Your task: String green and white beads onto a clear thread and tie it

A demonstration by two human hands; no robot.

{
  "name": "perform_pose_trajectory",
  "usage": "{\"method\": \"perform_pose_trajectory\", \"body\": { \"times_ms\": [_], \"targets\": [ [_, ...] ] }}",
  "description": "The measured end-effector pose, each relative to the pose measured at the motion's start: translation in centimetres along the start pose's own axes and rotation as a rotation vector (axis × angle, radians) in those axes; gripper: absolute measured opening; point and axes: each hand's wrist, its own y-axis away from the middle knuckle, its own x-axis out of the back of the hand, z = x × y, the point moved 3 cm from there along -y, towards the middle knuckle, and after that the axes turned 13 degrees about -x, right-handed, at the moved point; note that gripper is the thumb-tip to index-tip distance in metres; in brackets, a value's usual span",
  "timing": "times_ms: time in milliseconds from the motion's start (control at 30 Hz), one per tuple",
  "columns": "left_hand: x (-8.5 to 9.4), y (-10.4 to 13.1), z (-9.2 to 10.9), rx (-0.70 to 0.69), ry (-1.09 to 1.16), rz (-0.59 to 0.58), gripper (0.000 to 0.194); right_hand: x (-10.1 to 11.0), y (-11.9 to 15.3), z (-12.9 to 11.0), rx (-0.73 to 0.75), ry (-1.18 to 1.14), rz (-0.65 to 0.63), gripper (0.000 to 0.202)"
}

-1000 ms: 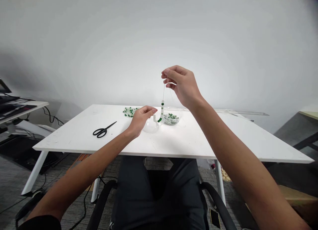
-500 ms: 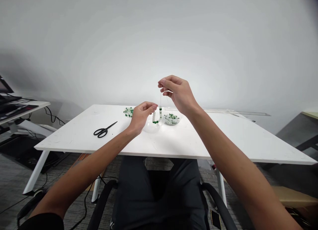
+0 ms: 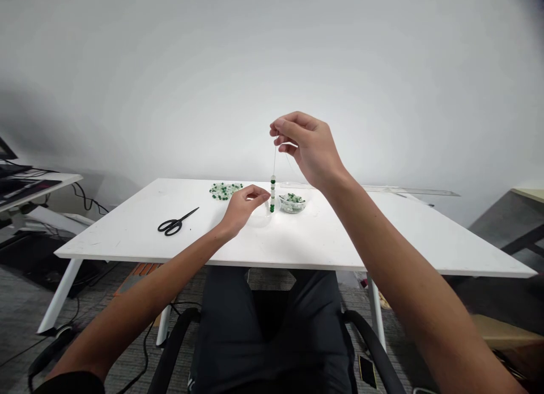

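My right hand (image 3: pixel 304 144) is raised above the table, thumb and fingers pinched on a thin thread (image 3: pixel 275 156). From it hangs a bead string (image 3: pixel 272 194) of green, pale and white beads, nearly upright. Lower down, my left hand (image 3: pixel 244 207) is closed in a pinch, its fingertips at the side of the bead string; the exact contact is partly hidden. Behind and below the left fingers stands a clear bowl (image 3: pixel 259 219). A clear bowl of green and white beads (image 3: pixel 292 203) sits right of the string. More loose beads (image 3: pixel 223 191) lie left of it.
Black scissors (image 3: pixel 172 226) lie on the left of the white table (image 3: pixel 140 235). A long clear strip (image 3: pixel 412 191) lies along the back right edge, near the wall. Another desk (image 3: pixel 46 184) with cables stands at the left. Chair armrests flank my legs.
My right hand has risen, lifting the thread. The bead string has gone from a curved loop to a nearly straight hanging line. My left hand has moved slightly down.
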Motion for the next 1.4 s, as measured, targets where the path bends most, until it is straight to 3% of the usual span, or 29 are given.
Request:
{"method": "perform_pose_trajectory", "body": {
  "times_ms": [500,900,1400],
  "targets": [
    [-0.2,0.8,-0.9,0.102,0.129,-0.115,0.024,0.5,-0.5,-1.8,0.022,0.059,0.048,0.016],
    [0.5,-0.5,0.6,0.037,0.183,0.011,0.025,1.2,0.0,0.4,-0.030,0.031,0.038,0.015],
    [0.4,-0.8,2.5,-0.063,0.115,0.166,0.020,0.1,0.8,2.2,-0.100,0.013,0.005,0.020]
  ]
}}
